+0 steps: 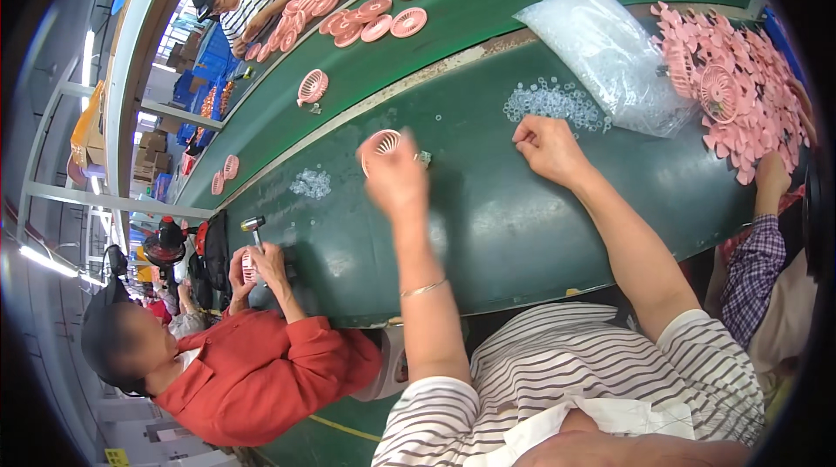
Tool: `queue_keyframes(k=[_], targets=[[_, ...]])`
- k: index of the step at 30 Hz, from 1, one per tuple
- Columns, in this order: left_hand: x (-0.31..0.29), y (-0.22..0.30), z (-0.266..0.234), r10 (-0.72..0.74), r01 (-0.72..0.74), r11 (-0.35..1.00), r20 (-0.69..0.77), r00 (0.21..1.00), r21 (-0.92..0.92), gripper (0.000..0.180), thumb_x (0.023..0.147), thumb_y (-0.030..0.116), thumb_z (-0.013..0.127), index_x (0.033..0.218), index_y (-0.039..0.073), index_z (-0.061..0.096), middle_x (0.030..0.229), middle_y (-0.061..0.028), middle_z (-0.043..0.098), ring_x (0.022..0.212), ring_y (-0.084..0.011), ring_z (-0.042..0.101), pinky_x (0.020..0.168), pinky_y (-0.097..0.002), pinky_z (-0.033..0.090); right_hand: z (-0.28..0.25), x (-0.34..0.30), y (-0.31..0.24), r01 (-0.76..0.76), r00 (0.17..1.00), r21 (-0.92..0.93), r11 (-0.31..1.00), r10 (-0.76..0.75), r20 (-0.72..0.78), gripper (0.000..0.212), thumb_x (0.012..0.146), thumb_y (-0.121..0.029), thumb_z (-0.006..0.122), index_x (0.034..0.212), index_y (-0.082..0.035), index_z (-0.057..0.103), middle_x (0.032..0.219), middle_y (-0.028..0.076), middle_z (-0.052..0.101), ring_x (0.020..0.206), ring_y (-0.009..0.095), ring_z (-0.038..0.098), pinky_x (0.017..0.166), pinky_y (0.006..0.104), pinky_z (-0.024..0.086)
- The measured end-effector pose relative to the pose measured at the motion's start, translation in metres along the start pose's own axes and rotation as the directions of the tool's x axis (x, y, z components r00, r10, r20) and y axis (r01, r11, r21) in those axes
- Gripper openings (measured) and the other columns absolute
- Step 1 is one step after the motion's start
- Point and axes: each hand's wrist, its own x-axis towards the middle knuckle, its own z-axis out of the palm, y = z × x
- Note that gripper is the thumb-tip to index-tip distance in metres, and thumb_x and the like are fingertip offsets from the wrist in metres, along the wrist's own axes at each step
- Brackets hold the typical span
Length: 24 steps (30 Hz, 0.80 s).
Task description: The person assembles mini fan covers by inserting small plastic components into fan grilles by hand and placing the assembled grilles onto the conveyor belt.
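My left hand [399,184], smeared by motion, is closed on a pink slatted fan cover [380,146] above the green work surface. A small metallic part [423,157] shows beside that hand; whether it is joined to the cover, I cannot tell. My right hand [550,149] has its fingers pinched together at the near edge of a pile of small clear plastic rings [553,105]. What the pinch holds, if anything, is too small or hidden to make out. Behind this pile lies a clear bag [601,57] full of similar pale pieces.
A smaller heap of clear rings [311,184] lies to the left. Pink fan blades [758,84] pile up at the right, by another person's hand [771,174]. At left, a person in red [270,371] holds a hammer [253,225]. Pink covers [408,22] lie on the belt [470,14].
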Motion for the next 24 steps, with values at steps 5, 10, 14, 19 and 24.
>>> queue_keyframes(k=[5,10,14,19,24], targets=[[0.005,-0.053,-0.042,-0.360,0.346,0.876,-0.021,0.933,0.336,0.052,0.077,0.054,0.058,0.081,0.002,0.061,0.075,-0.0137,0.066,0.077,-0.0306,0.064,0.074,-0.0398,0.047,0.008,0.000,-0.007,-0.116,0.992,0.059,0.991,0.113,0.051,0.007,0.075,0.002,0.059,0.081,0.004,0.060,0.067,0.012,0.062,0.059,0.015,0.061,0.057,0.0287,0.049],[0.013,-0.048,-0.026,-0.292,0.273,0.953,0.163,0.942,0.129,0.036,0.075,0.040,0.062,0.078,0.003,0.063,0.064,-0.0074,0.064,0.066,-0.0205,0.064,0.064,-0.0328,0.049,0.006,0.001,-0.005,-0.061,0.997,-0.071,0.996,0.058,-0.042,0.007,0.074,-0.002,0.059,0.080,0.002,0.062,0.070,0.014,0.063,0.064,0.023,0.062,0.060,0.0330,0.049],[-0.001,-0.021,-0.015,0.106,-0.093,0.992,0.163,0.981,-0.088,0.012,0.076,0.012,0.062,0.085,0.004,0.063,0.073,-0.0099,0.060,0.064,-0.0213,0.058,0.064,-0.0321,0.047,0.003,0.004,0.002,-0.128,0.987,-0.039,0.991,0.124,-0.098,0.008,0.072,-0.005,0.059,0.077,-0.001,0.064,0.073,0.017,0.064,0.070,0.032,0.063,0.067,0.0372,0.050],[-0.040,0.020,-0.013,0.177,-0.055,0.898,0.246,0.953,-0.436,0.037,0.076,0.003,0.063,0.112,0.005,0.054,0.081,-0.0080,0.063,0.067,-0.0145,0.060,0.064,-0.0259,0.049,-0.003,0.003,-0.001,-0.118,0.981,0.074,0.990,0.128,-0.143,0.007,0.077,-0.002,0.059,0.082,0.002,0.060,0.066,0.006,0.061,0.053,0.011,0.058,0.048,0.0250,0.048],[-0.059,0.013,0.000,0.245,-0.065,0.845,0.276,0.929,-0.531,0.027,0.076,-0.003,0.065,0.096,-0.001,0.047,0.085,-0.0116,0.063,0.075,-0.0113,0.061,0.066,-0.0221,0.050,-0.003,0.003,-0.006,-0.173,0.975,0.156,0.972,0.191,-0.111,0.007,0.077,-0.001,0.059,0.083,0.002,0.060,0.068,0.006,0.061,0.055,0.010,0.058,0.049,0.0251,0.048]])
